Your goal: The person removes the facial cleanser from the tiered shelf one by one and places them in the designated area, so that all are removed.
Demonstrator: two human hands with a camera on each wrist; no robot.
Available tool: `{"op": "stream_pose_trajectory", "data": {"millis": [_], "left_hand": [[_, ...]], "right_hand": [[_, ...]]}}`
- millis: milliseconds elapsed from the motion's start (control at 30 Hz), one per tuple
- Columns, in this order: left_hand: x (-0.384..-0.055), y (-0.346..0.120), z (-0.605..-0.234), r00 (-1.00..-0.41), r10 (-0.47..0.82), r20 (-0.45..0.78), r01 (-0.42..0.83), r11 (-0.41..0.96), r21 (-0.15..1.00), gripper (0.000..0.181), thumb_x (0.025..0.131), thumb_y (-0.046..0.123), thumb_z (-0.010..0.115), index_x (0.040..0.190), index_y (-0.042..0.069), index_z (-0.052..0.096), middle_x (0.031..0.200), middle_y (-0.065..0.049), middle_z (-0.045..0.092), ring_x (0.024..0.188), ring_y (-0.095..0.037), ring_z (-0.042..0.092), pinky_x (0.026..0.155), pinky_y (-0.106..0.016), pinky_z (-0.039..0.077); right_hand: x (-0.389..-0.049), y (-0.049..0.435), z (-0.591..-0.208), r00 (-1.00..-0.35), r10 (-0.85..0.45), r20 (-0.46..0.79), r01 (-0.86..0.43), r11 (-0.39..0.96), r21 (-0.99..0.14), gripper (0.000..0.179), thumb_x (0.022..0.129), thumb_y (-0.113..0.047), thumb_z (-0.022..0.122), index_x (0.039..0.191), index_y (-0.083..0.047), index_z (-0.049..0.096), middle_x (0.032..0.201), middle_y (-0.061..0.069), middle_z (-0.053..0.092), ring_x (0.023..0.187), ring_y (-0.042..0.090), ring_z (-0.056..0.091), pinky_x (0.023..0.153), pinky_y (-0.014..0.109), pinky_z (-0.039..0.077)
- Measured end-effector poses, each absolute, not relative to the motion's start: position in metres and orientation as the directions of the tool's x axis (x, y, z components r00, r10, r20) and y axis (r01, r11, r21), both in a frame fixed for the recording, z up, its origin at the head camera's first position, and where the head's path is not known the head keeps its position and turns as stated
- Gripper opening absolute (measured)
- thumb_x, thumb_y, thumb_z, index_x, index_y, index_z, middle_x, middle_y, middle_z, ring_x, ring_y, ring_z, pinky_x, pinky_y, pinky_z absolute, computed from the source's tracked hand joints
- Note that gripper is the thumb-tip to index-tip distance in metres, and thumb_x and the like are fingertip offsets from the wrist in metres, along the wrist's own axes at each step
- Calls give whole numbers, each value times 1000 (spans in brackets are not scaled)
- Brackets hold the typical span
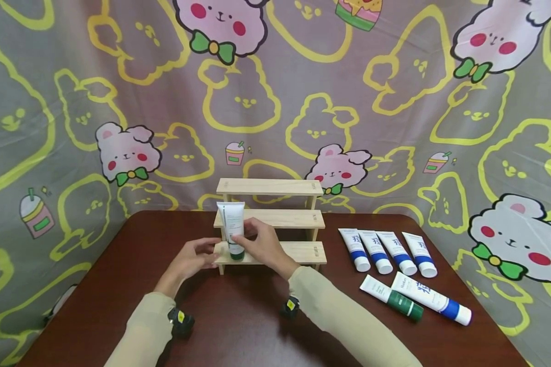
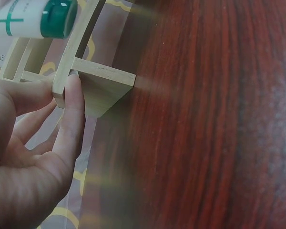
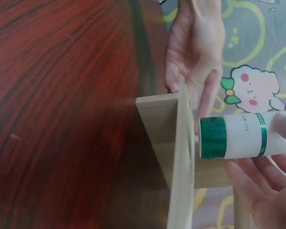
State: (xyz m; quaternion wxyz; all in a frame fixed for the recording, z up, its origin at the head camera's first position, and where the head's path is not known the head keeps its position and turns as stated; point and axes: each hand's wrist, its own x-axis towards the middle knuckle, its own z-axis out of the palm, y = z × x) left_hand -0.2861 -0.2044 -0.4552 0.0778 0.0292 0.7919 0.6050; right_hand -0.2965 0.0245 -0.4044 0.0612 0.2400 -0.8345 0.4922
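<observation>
My right hand [image 1: 263, 243] pinches a white tube with a green cap [image 1: 233, 227], holding it upright, cap down, at the left end of the bottom step of a three-step wooden display rack [image 1: 289, 251]. In the right wrist view the green cap [image 3: 213, 138] is very close to the board; whether it touches, I cannot tell. My left hand [image 1: 194, 261] is at the rack's left end. The left wrist view shows its thumb and a finger gripping the end of the bottom board [image 2: 60, 90], one on each side.
On the right of the dark red table [image 1: 239, 326] lie several white tubes with blue bands [image 1: 376, 252] in a row. Before them lie another blue-banded tube [image 1: 433, 299] and a white-and-green tube [image 1: 392, 297]. A patterned curtain [image 1: 275, 102] hangs behind.
</observation>
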Motion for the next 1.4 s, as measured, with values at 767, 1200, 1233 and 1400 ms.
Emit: {"op": "stream_pose_trajectory", "data": {"millis": [767,1200,1233,1400], "left_hand": [[-287,-204,-457,-988,139,-69,-33,244,969,50,93,-5,68,142,-6,56,116,-25,63,86,-16,68,76,-29,66],[-286,-204,-456,-986,153,-60,-24,228,973,52,93,-5,68,143,-7,54,117,-26,62,86,-15,68,75,-29,66],[-286,-204,-456,-987,152,-61,-25,228,973,52,93,-5,68,143,-7,54,117,-26,62,86,-15,68,75,-29,66],[-286,-204,-456,-988,141,-65,-29,243,969,51,93,-5,68,142,-6,56,117,-26,63,86,-16,69,75,-29,66]], "right_hand": [[-283,103,-369,-875,-426,232,-429,455,-781,31,92,-24,78,115,-4,72,102,10,78,86,13,72,74,26,60],[-273,157,-360,-901,-432,25,-308,599,-740,35,91,-25,81,116,-4,72,106,10,75,88,18,70,68,31,64],[-273,160,-360,-899,-437,24,-316,612,-725,33,91,-26,81,114,-4,72,105,9,76,87,17,70,68,30,63],[-270,176,-359,-876,-482,10,-354,630,-691,31,91,-26,80,110,-3,71,101,10,76,85,17,72,66,30,62]]}}
